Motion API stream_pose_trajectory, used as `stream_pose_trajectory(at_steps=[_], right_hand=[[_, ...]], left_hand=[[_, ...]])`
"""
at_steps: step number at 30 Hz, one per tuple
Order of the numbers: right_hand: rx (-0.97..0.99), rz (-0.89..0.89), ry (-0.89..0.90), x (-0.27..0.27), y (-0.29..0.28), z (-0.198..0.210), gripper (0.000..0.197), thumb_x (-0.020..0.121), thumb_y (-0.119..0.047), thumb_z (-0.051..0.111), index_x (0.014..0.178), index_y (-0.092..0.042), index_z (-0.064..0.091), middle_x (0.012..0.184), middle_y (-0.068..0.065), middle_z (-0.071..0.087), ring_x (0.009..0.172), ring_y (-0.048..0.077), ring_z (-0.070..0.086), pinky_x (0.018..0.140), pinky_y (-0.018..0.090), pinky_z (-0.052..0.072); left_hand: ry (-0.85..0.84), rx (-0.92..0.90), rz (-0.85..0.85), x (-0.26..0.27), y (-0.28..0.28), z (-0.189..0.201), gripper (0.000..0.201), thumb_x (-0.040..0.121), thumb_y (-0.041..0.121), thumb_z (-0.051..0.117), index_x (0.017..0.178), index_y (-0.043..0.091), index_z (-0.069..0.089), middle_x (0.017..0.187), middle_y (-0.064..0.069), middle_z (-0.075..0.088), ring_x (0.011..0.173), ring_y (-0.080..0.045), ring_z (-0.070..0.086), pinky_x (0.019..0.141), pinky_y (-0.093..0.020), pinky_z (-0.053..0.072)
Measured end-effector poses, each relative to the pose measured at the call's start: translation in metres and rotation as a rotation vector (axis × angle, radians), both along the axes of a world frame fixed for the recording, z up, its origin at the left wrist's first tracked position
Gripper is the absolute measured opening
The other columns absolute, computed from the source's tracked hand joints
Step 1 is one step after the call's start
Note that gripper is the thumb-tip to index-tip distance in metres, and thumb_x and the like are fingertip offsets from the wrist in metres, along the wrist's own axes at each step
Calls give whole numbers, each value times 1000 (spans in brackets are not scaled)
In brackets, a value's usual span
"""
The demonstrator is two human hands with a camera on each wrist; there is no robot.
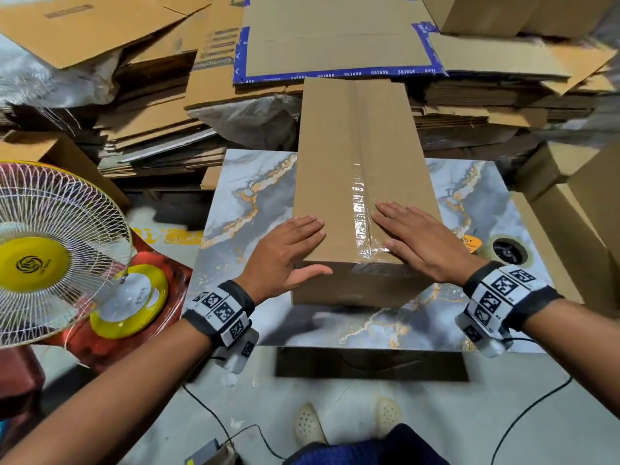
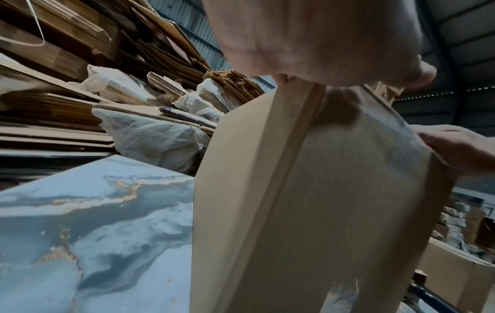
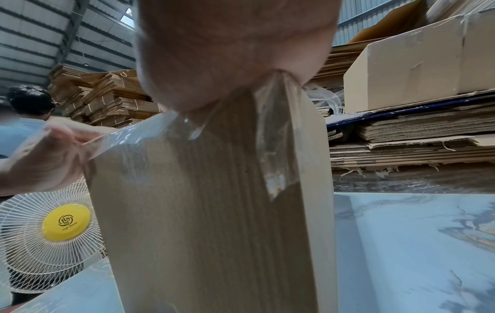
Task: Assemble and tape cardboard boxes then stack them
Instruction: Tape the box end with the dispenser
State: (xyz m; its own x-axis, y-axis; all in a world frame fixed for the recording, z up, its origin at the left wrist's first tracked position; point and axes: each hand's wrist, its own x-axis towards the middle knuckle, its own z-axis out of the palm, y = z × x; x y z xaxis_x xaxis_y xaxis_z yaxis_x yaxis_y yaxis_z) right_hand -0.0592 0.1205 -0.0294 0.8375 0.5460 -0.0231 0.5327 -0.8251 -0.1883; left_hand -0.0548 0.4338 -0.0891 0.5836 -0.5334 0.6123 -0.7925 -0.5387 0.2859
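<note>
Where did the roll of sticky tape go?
In the head view the tape roll lies flat on the marble table, at its right edge, just past the right hand that presses on the box.

both hands (image 1: 285, 253) (image 1: 422, 243) flat on taped box (image 1: 335, 182) — marble table (image 1: 241, 203).
</note>
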Motion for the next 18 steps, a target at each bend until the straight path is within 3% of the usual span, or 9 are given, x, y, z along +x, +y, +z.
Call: stream_pose_trajectory(at_steps=[4, 6, 9, 12, 15, 18], right_hand=[[-10, -6, 3, 1, 1, 0, 81, 99, -68, 1, 159, -22, 31, 167, -2, 19, 155, 12, 13, 126, 41, 15], [-11, -8, 3, 1, 1, 0, 81, 99, -68, 1, 159, -22, 31, 167, -2, 20, 155, 12, 13, 126, 39, 14], [-14, -8, -7, 1, 1, -1, 77, 101, -65, 6, 158, -21, 32, 167, -2, 20, 155, 12, 13, 126, 39, 14], [-16, -10, -9, 1, 0, -3, 75, 101, -64, 8, 158, -22, 31, 167, -3, 20, 155, 11, 12, 126, 40, 14], [-23, -10, -9, 1, 0, -3, 74, 102, -64, 8, 159, -23, 29, 168, -4, 17, 155, 10, 10, 126, 39, 14], [-33, -12, -7, 2, 1, -3, 75, 101, -65, 8, 159, -22, 30, 168, -3, 17, 155, 11, 11, 126, 40, 14]], left_hand=[[-137, 24, -11, 9, -4, -9, 57, 91, 52, 70, 124, 5, 65, 126, -16, 69, 117, -36, 65, 96, -48, 53], [-160, 23, -15, 11, -4, -12, 60, 88, 52, 73, 126, 9, 60, 126, -15, 69, 115, -36, 65, 96, -45, 52], [-139, 38, -13, 9, -4, -10, 67, 82, 55, 78, 124, 4, 66, 128, -16, 68, 117, -36, 63, 97, -45, 51], [-69, 75, -25, 5, 0, -5, 68, 91, 58, 65, 127, 0, 67, 135, -17, 63, 126, -36, 58, 106, -43, 45], [-42, 124, -46, 7, 6, -5, 56, 104, 47, 48, 134, 2, 63, 142, -16, 58, 133, -36, 53, 110, -42, 39], [-62, 176, -75, 13, 8, -5, 55, 102, 47, 55, 134, 3, 63, 142, -16, 58, 131, -37, 54, 109, -44, 43]])
